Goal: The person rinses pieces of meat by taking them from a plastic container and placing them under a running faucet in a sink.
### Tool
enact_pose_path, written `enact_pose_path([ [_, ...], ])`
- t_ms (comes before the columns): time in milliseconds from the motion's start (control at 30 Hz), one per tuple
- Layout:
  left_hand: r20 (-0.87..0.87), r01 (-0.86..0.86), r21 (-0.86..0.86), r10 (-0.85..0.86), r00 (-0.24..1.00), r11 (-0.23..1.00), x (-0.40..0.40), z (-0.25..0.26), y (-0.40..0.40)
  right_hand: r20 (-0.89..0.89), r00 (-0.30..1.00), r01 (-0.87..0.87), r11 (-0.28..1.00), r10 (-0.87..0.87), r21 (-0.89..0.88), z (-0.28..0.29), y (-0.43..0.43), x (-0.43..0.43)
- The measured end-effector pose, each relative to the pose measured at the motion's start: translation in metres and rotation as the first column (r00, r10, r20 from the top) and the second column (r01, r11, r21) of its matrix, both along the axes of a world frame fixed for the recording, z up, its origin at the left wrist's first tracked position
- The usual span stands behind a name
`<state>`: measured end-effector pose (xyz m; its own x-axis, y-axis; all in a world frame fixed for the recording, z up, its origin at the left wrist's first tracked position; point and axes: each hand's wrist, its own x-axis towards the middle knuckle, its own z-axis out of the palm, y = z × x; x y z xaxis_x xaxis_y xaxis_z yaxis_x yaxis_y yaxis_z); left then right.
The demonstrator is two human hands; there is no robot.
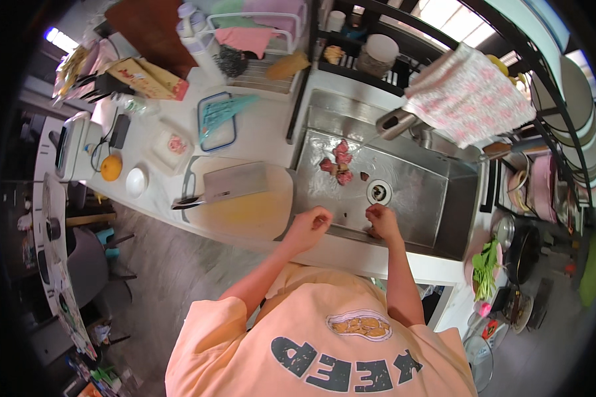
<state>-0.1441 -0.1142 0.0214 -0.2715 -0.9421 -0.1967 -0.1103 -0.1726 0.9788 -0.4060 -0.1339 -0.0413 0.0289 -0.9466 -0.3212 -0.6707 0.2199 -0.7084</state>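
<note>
Several chunks of raw red meat (341,161) lie in the stainless steel sink (407,183), left of the drain strainer (379,192), with dark scraps nearby. A thin stream of water falls from the faucet (396,124). Above the sink's near left edge, my left hand (314,227) has curled fingers; whether it holds anything is unclear. My right hand (383,222) is just below the drain, fingers bent together, with a small dark thing by them that may or may not be gripped. A cleaver (236,182) rests on the cutting board (248,213) to the left.
A plastic tray with a little meat (173,146), a white bowl (137,182), an orange (111,167) and a blue-rimmed lid (217,124) are on the left counter. A patterned cloth (469,97) hangs over the faucet. Leafy greens (485,270) sit in a bowl at right.
</note>
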Motion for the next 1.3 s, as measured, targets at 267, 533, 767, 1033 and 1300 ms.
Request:
enact_pose_path([
  [267,0.061,0.066,0.028,-0.068,0.996,0.997,-0.003,0.011,-0.004,0.002,0.999,0.05,0.998,-0.05,0.038,0.014,0.004,-0.008],
  [533,0.088,0.122,0.085,-0.129,0.988,0.989,-0.011,0.012,-0.007,-0.01,0.999,0.044,0.997,-0.043,0.067,0.01,0.002,-0.011],
  [767,0.155,-0.391,-0.157,0.413,0.897,0.907,0.07,0.031,-0.032,0.012,0.998,0.063,0.993,-0.065,0.101,-0.018,0.006,-0.023],
  [1033,0.485,-0.648,-0.635,0.87,0.088,0.42,0.302,-0.027,-0.098,0.02,0.997,0.07,0.993,-0.072,0.099,0.001,0.01,-0.014],
  [1300,0.671,-0.87,0.049,0.629,0.393,0.491,0.401,-0.106,-0.118,-0.218,0.974,-0.064,0.998,0.067,0.024,0.008,0.002,-0.004],
])
